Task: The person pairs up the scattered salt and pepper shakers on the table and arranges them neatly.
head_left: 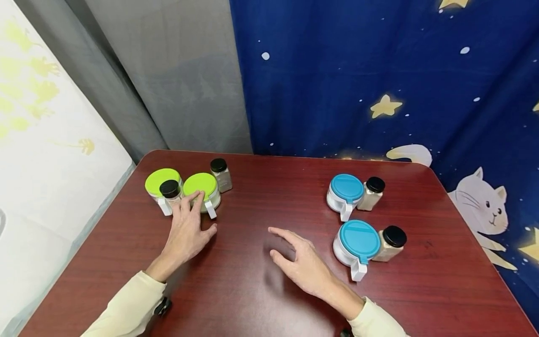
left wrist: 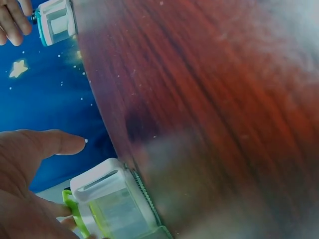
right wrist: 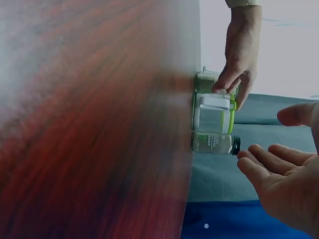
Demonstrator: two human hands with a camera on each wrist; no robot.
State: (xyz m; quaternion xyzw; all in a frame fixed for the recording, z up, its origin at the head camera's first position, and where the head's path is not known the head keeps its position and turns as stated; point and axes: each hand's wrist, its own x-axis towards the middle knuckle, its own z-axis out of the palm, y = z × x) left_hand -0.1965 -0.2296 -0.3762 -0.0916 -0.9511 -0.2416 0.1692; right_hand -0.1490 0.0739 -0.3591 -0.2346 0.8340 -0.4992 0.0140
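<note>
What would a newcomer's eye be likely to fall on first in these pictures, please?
Probably the bright lids: two green lids on the left side of the table, and two blue lids on the right. The left hand, with its fingers at the green lids, and the right hand, over the table's middle, might come next. Behind, the blue curtain with yellow stars also stands out.

Glossy wood-grain table; smooth plastic lids.
</note>
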